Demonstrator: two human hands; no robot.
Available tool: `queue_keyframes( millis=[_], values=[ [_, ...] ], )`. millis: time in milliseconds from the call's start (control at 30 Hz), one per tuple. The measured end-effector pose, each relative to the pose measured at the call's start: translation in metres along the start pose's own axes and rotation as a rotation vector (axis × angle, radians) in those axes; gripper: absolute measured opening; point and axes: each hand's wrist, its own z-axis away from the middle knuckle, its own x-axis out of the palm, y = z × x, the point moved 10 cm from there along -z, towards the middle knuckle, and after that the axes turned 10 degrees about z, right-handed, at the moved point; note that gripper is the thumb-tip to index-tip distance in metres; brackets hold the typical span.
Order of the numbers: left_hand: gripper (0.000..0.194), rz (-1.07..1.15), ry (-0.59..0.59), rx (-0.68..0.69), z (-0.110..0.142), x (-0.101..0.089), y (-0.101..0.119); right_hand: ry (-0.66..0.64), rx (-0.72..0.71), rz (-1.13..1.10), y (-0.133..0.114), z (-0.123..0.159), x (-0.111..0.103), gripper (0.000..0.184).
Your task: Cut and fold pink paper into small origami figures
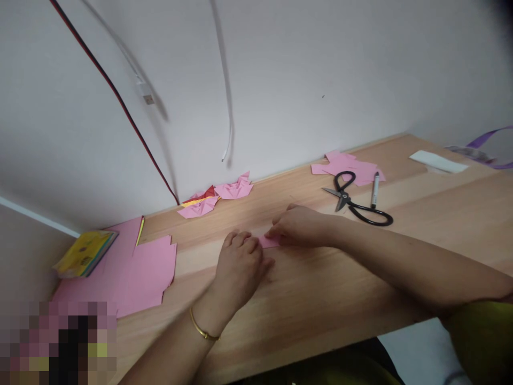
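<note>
A small strip of pink paper (269, 242) lies on the wooden table, its middle showing between my two hands. My left hand (239, 264), with a gold bangle at the wrist, has its fingers curled over the paper's left end. From the other side, my right hand (300, 225) pinches the right end, fingers bent down to the tabletop. Both hands hide most of the paper's ends. Beyond my right forearm are black-handled scissors (344, 196) with the blades apart, and a marker pen (375, 190).
Pink paper pieces (358, 168) lie by the wall behind the scissors. Folded pink paper shapes (234, 188) sit against the wall. Large pink sheets (148, 275) and a yellow pack (86, 252) are at left. A white strip (438, 161) lies far right. Cables (226, 80) hang down the wall.
</note>
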Motion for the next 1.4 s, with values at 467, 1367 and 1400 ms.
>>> queue_keyframes(
  millis=[467,1367,1400],
  values=[
    [0.023,0.101,-0.031,0.072,-0.002,0.007,-0.001,-0.011,0.025,-0.053,0.004,-0.001,0.001,0.030],
    [0.027,0.117,0.033,0.029,0.001,0.011,-0.003,0.057,0.015,-0.107,0.009,-0.004,0.007,0.026],
    [0.029,0.115,0.023,0.030,0.002,0.013,-0.003,0.062,0.008,-0.097,0.008,-0.005,0.008,0.027]
  ],
)
